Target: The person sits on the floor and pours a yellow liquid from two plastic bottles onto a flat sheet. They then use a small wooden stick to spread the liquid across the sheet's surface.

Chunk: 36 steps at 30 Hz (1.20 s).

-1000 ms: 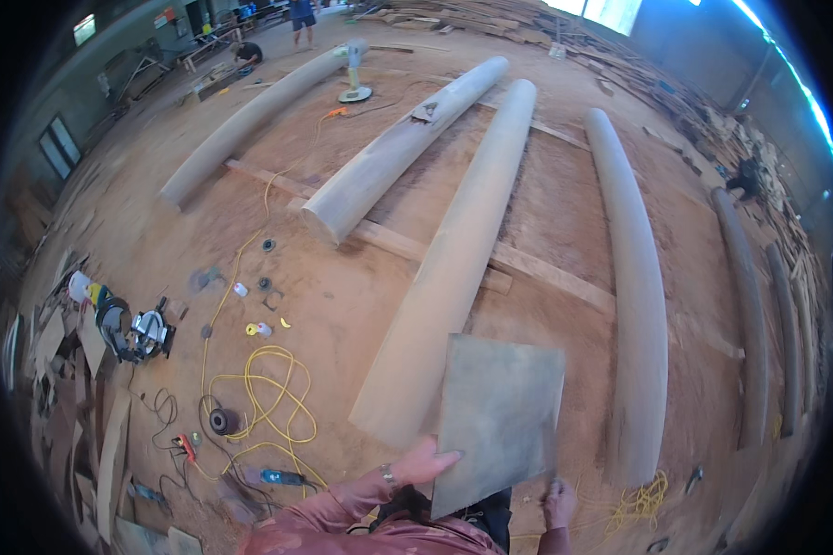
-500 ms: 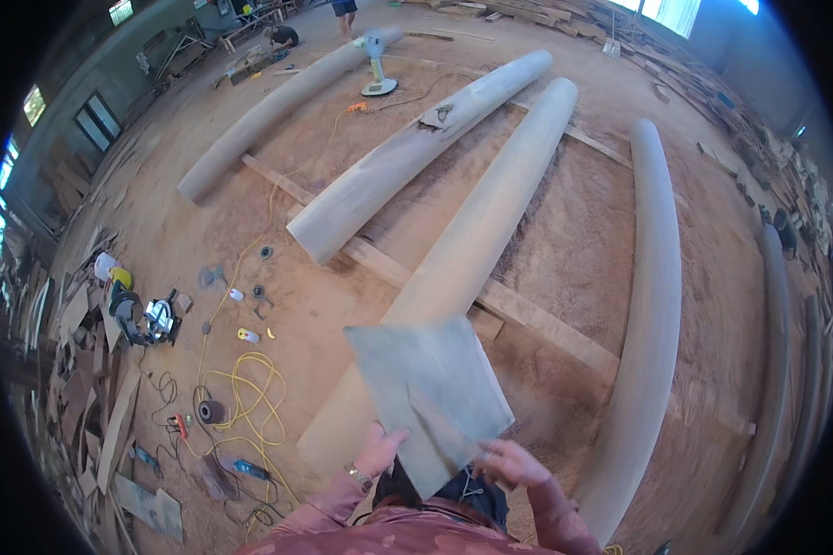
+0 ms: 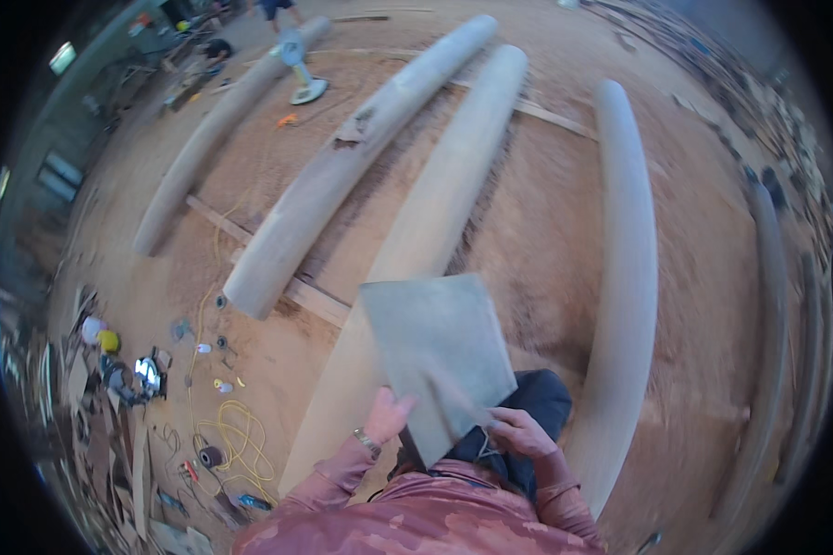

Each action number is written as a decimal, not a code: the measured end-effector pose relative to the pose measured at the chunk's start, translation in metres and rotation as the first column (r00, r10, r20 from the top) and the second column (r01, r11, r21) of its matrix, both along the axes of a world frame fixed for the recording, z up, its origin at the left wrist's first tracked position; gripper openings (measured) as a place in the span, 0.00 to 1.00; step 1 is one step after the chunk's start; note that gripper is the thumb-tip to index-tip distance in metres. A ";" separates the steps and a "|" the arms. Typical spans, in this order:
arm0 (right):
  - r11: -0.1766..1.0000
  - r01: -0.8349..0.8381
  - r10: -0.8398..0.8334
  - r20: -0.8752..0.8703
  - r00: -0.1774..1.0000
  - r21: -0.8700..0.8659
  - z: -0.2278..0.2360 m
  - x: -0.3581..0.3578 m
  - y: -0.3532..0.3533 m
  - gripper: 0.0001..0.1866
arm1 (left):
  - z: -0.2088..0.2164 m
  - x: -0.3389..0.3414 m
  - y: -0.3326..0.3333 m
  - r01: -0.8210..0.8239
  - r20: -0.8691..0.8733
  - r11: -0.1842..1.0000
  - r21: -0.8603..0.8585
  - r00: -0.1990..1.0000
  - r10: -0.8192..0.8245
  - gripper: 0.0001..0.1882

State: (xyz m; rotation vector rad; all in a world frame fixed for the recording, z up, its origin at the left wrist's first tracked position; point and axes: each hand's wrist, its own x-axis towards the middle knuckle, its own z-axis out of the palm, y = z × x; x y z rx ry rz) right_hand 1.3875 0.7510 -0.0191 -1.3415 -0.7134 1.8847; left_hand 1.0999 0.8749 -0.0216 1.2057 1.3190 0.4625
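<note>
Reddish-brown, dusty floor (image 3: 546, 231) spreads across a wide workshop, and on it lie long, pale, tapering wooden logs, one nearest the person (image 3: 435, 217) and another well apart on the right (image 3: 631, 277). Next in size comes the person, bent over in a pinkish-red camouflage shirt (image 3: 416, 518) and dark trousers (image 3: 548, 407). Before the person's body, above the lower part of the nearest log, is a flat, grey-green, four-sided sheet (image 3: 444, 324), held at a slant; its material cannot be told. The left hand (image 3: 386, 414) is closed at the sheet's left edge, thumb on the upper face, remaining fingers mostly hidden. The right hand (image 3: 520, 432), at the lower right edge, has its fingers bent shut on a slim, brownish strip (image 3: 461, 400), blurred over the sheet's face. Good handling probably calls for a firm left grip, so the broad sheet does not tip or flex, and a light right pinch, with the fingertips clear of the sheet's corner.
</note>
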 end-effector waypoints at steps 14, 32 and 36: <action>0.990 -0.084 0.048 0.287 0.957 0.114 -0.046 0.365 0.275 0.19 | -0.032 0.387 0.243 -0.012 -0.178 0.998 0.058 0.984 0.022 0.21; 0.986 -0.117 0.024 0.597 0.802 0.117 -0.070 0.709 0.673 0.12 | -0.052 0.721 0.646 -0.201 0.103 0.977 -0.075 0.973 0.208 0.19; 0.983 -0.033 -0.104 0.702 0.704 0.178 -0.064 0.763 0.761 0.14 | -0.047 0.785 0.770 -0.120 -0.082 0.974 -0.192 0.991 0.106 0.19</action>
